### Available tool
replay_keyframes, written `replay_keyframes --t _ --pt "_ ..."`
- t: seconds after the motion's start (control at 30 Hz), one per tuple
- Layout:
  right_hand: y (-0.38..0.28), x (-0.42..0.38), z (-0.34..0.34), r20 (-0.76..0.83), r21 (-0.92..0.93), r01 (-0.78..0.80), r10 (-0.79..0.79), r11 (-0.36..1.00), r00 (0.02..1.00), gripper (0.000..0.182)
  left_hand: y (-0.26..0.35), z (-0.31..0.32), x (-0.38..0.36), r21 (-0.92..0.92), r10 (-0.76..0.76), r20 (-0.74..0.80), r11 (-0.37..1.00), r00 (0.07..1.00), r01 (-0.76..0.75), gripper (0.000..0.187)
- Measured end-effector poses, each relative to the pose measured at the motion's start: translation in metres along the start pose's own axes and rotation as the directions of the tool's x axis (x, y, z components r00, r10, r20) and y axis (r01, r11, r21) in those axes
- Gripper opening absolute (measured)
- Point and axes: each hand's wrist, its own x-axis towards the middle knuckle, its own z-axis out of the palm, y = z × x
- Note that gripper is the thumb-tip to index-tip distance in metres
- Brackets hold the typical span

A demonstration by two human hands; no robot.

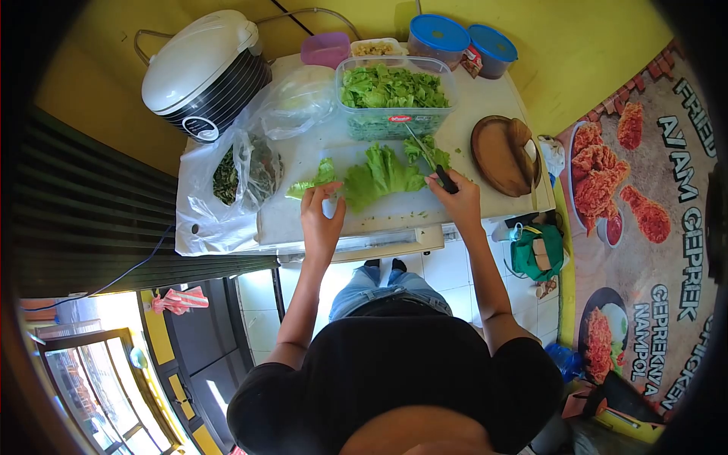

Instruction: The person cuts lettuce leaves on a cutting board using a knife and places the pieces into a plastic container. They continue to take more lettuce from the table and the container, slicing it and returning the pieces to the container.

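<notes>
My right hand [461, 203] is closed around the black handle of a knife [432, 155], its blade pointing up and left over the lettuce. Green lettuce leaves [383, 176] lie on the table between my two hands, and a smaller lettuce piece [423, 149] is partly under the blade. At the left, my left hand [322, 220] has its thumb and fingers apart, with the fingertips at the edge of a separate lettuce leaf [315, 179]. Behind the leaves stands a clear plastic container [394, 121] filled with cut lettuce [390, 87].
A rice cooker [201, 68] stands at the back left, near plastic bags [250, 167] with greens. Blue-lidded tubs [440, 34] and a pink bowl [324, 49] line the wall. A round brown wooden dish [497, 155] sits at the right of the white table [303, 239].
</notes>
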Motion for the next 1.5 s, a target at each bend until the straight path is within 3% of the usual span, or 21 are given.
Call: replay_keyframes --t 0.07,0.1,0.17,0.2,0.27,0.3,0.43,0.63,0.73,0.8,0.83,0.93,1.0,1.13,1.43,1.5 --pt "0.008 0.0 0.005 0.001 0.016 0.047 -0.047 0.999 0.999 0.024 0.001 0.005 -0.004 0.235 0.227 -0.101 0.952 0.969 -0.198 0.029" --pt "0.006 0.0 0.006 -0.004 0.03 0.094 -0.094 0.995 0.996 0.024 0.005 0.007 -0.003 0.236 0.225 -0.103 0.952 0.969 -0.196 0.029" --pt "0.002 0.0 0.005 0.028 0.02 0.055 -0.056 0.998 0.998 0.023 0.013 0.013 0.002 0.084 0.296 0.066 0.95 0.953 -0.301 0.031" --pt "0.0 -0.001 0.005 0.058 0.009 0.019 -0.019 1.0 0.998 0.023 0.015 0.018 0.006 0.086 0.292 0.065 0.951 0.954 -0.297 0.031" --pt "0.003 0.0 0.007 0.068 0.027 0.016 -0.017 1.0 0.998 0.022 0.016 0.027 0.017 0.105 0.456 0.243 0.865 0.856 -0.491 0.033" --pt "0.006 0.001 0.007 0.073 0.044 0.013 -0.016 0.999 0.997 0.022 0.009 0.033 0.018 0.171 0.435 0.3 0.851 0.849 -0.497 0.038" --pt "0.016 0.0 0.001 0.035 0.0 0.008 -0.008 1.0 0.999 0.021 -0.006 0.032 0.011 0.314 0.348 0.374 0.825 0.86 -0.47 0.04" --pt "-0.013 -0.01 -0.005 0.092 0.015 -0.084 0.082 0.996 0.992 0.029 -0.005 0.036 -0.004 0.318 0.304 0.256 0.87 0.918 -0.377 0.042" --pt "-0.031 -0.02 -0.001 0.188 0.076 -0.106 0.09 0.991 0.978 0.039 0.001 0.038 -0.003 0.317 0.266 0.228 0.889 0.937 -0.33 0.044" --pt "-0.051 -0.03 0.001 0.347 0.191 -0.273 0.196 0.943 0.917 0.047 0.002 0.039 -0.003 0.329 0.254 0.231 0.888 0.939 -0.321 0.05" --pt "-0.045 -0.036 0.008 0.353 0.217 -0.156 0.072 0.964 0.933 0.049 0.003 0.04 -0.003 0.329 0.253 0.23 0.888 0.94 -0.32 0.05" --pt "-0.036 -0.046 0.014 0.428 0.146 -0.157 0.081 0.977 0.9 0.051 0.004 0.04 -0.001 0.243 0.318 0.19 0.901 0.929 -0.359 0.054" --pt "-0.032 -0.051 0.015 0.434 0.119 -0.164 0.097 0.979 0.896 0.051 0.003 0.041 0.002 0.225 0.396 0.26 0.862 0.88 -0.454 0.055" --pt "-0.02 -0.055 0.021 0.4 0.046 -0.156 0.125 0.987 0.908 0.051 -0.006 0.044 -0.001 0.3 0.398 0.284 0.827 0.872 -0.475 0.052" --pt "-0.029 -0.044 0.023 0.372 0.048 -0.17 0.14 0.984 0.918 0.051 -0.001 0.051 0.001 0.35 0.312 0.152 0.87 0.938 -0.346 0.043" --pt "-0.031 -0.048 0.023 0.357 0.067 -0.134 0.101 0.989 0.928 0.051 0.004 0.051 0.003 0.352 0.226 0.13 0.9 0.966 -0.258 0.038"
